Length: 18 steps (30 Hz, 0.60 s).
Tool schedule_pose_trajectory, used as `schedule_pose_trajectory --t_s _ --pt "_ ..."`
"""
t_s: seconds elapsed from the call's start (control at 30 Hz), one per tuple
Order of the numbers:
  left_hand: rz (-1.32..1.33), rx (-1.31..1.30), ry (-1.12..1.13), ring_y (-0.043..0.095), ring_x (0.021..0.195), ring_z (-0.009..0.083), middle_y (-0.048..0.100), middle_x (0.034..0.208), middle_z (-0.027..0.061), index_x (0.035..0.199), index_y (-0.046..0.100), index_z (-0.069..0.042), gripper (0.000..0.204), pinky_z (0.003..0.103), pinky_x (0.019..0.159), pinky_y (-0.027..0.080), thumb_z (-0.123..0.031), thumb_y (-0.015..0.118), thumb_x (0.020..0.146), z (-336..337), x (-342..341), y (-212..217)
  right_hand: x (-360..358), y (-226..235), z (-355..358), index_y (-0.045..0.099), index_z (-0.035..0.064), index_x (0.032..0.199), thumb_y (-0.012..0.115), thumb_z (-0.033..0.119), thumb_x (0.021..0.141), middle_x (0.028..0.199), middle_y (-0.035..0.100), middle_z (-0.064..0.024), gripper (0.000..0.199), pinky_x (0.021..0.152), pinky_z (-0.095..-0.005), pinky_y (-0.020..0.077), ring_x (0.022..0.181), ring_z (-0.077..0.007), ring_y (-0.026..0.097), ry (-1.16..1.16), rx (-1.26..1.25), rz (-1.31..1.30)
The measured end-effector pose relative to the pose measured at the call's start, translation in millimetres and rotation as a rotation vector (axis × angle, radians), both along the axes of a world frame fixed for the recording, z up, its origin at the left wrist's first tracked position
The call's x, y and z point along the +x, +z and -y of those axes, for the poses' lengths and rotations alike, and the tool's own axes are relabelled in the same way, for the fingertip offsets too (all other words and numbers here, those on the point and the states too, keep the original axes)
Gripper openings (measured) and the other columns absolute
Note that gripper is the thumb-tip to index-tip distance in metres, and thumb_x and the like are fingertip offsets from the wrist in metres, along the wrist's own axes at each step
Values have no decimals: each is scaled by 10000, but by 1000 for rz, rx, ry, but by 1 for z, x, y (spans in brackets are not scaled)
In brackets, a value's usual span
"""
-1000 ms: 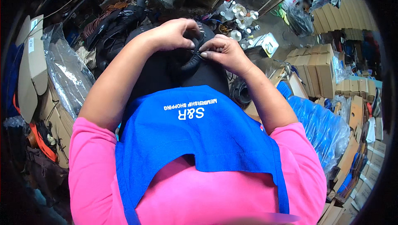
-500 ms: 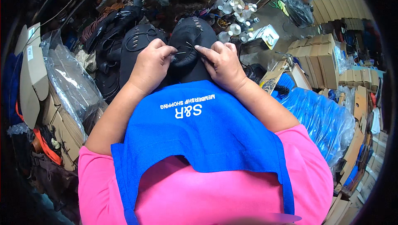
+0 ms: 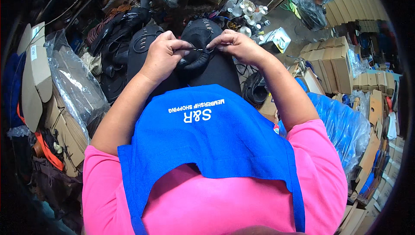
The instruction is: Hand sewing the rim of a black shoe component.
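Note:
Both hands meet over my black-clad knees (image 3: 207, 29), which show rows of pale stitches. On my lap rests a black, rounded, padded piece (image 3: 190, 65), perhaps part of a shoe; its exact kind is unclear. My left hand (image 3: 165, 55) pinches one end of a thin, shiny needle-like sliver (image 3: 198, 49) between thumb and forefinger, above that piece. The fingertips of my right hand (image 3: 237, 47) are pressed together at the piece's far right edge, near the sliver's other end. What they grip is too small to make out.
A blue apron (image 3: 203, 135) covers my lap. Several white bottles (image 3: 248, 12) stand ahead on the right, with stacked cardboard (image 3: 326, 62) and a plastic-wrapped blue bundle (image 3: 335, 122) nearer. To the left are clear plastic sheeting (image 3: 78, 83), cardboard pieces (image 3: 36, 75) and black shoe-like items (image 3: 114, 57).
My left hand has shifted right, bringing the sliver across toward my right fingers. The right hand has turned, with its wrist and forearm swung farther out and up.

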State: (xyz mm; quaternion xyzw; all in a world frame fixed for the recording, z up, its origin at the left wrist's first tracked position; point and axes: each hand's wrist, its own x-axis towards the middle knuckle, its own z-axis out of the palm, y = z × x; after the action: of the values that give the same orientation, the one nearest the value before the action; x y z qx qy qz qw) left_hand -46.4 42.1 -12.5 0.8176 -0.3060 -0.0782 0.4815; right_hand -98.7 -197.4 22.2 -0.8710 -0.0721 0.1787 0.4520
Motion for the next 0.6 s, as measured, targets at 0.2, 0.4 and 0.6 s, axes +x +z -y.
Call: schedule_pose_trajectory --t_s 0.2,0.4,0.6 --pt "-3 48 4 542 730 214 509 730 63 865 727 -116 187 322 668 453 -47 723 692 0 2 -4 4 1 2 696 144 1036 593 81 851 901 525 -23 222 849 -269 406 910 -144 511 47 -19 -11" --pt "-1 53 4 544 732 219 510 723 66 860 728 -126 188 329 671 453 -49 722 689 -1 0 -5 2 -1 3 699 141 1036 608 96 841 885 529 -19 220 844 -272 407 898 -142 508 49 2 -33" --pt "43 75 -12 557 738 228 532 701 69 857 729 -132 181 339 677 461 -81 727 684 2 1 -4 5 -5 8 701 134 1039 615 104 836 853 533 -15 223 837 -274 408 891 -141 507 68 40 -23"
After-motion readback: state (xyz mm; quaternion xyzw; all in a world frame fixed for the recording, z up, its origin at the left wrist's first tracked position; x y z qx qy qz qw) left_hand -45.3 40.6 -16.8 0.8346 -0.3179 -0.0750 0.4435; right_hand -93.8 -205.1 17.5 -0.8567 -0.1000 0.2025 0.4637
